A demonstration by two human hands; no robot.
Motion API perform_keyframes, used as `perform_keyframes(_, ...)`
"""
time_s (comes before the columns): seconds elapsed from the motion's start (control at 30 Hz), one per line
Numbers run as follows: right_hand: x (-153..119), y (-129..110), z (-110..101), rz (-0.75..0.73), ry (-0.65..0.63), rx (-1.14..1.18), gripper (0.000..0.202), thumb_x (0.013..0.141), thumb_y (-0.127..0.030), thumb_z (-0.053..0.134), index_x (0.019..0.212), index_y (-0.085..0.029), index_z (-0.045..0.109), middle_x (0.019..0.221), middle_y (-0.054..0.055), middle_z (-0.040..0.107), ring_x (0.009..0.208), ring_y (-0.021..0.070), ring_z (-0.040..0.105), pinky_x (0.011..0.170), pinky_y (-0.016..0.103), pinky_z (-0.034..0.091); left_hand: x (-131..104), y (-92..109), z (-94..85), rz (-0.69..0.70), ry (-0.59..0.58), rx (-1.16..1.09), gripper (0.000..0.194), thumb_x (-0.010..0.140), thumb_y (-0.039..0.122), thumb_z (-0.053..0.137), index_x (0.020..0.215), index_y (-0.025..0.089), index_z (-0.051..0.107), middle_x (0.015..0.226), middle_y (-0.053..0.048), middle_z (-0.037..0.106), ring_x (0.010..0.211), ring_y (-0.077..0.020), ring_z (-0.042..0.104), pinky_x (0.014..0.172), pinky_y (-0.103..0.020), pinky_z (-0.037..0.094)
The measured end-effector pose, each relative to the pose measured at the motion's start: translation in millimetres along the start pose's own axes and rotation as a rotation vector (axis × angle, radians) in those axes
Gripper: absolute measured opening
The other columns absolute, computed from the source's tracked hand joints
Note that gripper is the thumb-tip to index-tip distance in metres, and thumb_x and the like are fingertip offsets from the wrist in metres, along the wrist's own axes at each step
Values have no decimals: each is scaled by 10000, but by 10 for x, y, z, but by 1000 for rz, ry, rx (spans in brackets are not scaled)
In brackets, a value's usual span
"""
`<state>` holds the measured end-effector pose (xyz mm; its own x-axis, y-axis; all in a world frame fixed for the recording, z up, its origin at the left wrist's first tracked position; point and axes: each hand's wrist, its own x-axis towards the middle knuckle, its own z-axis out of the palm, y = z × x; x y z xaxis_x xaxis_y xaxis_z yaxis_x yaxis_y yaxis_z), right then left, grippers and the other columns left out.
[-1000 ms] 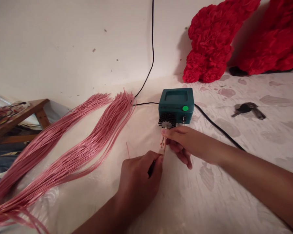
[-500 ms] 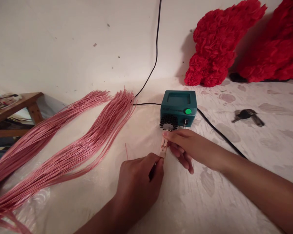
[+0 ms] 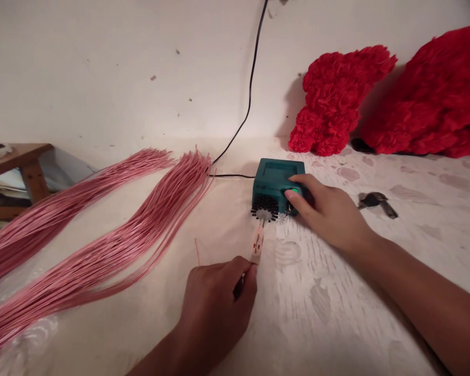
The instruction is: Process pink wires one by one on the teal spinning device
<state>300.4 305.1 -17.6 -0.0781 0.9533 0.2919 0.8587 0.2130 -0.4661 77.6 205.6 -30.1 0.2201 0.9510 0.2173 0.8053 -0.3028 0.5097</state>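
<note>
Count: one teal box [image 3: 276, 172], one black bristled wheel [image 3: 265, 209], one pale clip [image 3: 257, 244], two bundles of pink strands [image 3: 141, 224], two red flower masses [image 3: 335, 104] and one dark key set [image 3: 377, 201].

The clip is in front of the wheel, on the person's side, over the worktop [image 3: 297, 334]. Its long axis points away from the person, toward the wheel hub, with a slight lean to the right. A thin metal shaft [image 3: 262, 223] spans from clip to hub. The left hand [image 3: 221, 300] is closed on the near end of the clip, pinched between thumb and index finger. One loose pink strand [image 3: 197, 250] stands out beyond its knuckles.

The right hand [image 3: 335, 214] lies over the right side of the box, thumb at the green button [image 3: 295, 191], index finger on the top edge (the other fingers are largely hidden, so a firm grasp cannot be confirmed).

A gap separates the nearer bundle from the wheel and clip. The patterned cover [image 3: 319, 300] extends from the clip rightward, beneath the right forearm. The wall [image 3: 113, 62] bounds the worktop at the rear; the flower masses lean there.
</note>
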Motion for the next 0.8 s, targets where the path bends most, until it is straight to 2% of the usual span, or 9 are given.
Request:
perform_keyframes(0.1,-28,26,115,4,29,9,436,962,-499,432,1265,-218,570,691,39,659,652,257,633,610,324,422,2,-1,-2,1,0,9,312,887,208,483,597,165,588,457,56,479,415,-77,381,449,-198,287)
perform_keyframes(0.27,-35,34,147,17,61,77,430,996,-496,361,1243,-223,583,804,69,701,772,282,664,707,353,456,6,-8,-1,-6,-14,-9,289,881,201,487,624,168,615,464,58,481,414,-77,390,454,-201,286)
perform_keyframes(0.53,-33,63,175,-9,97,8,398,992,-468,380,1220,-219,590,817,74,712,757,282,670,673,339,445,-2,16,0,-4,-44,-1,307,879,198,478,579,166,537,458,66,431,420,-68,345,456,-201,262)
perform_keyframes(0.67,-35,70,186,-21,99,27,406,997,-471,372,1227,-214,585,835,77,716,754,273,671,684,338,452,-53,24,-11,-25,-118,13,323,883,205,465,566,169,516,460,59,437,427,-73,371,448,-202,264)
perform_keyframes(0.8,-30,73,187,-25,100,26,405,998,-465,367,1231,-213,582,862,83,718,773,277,672,694,342,457,-165,24,-95,-51,-215,28,327,904,218,440,609,179,575,496,38,544,446,-90,463,465,-208,321)
